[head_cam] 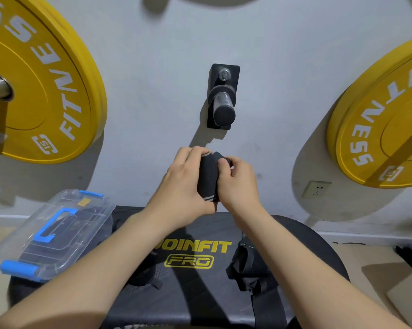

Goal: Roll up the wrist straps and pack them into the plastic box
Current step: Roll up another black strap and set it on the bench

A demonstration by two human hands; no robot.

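A black wrist strap (208, 179) with a grey stripe is rolled into a thick bundle and held up in the air above the bench. My left hand (183, 186) grips the roll from the left, fingers curled round it. My right hand (238, 184) pinches its loose end at the top right. The clear plastic box (22, 252) with blue latches and a blue handle sits at the left end of the bench, lid on. Another black strap (250, 269) lies loose on the bench under my right forearm. A further dark strap (145, 276) shows under my left forearm.
The black bench (200, 300) carries yellow lettering. On the grey wall hang two yellow weight plates (45, 91) (385, 129) and a black peg holder (222, 100). A wall socket (316, 189) sits low right. Cardboard (404, 288) lies on the floor at right.
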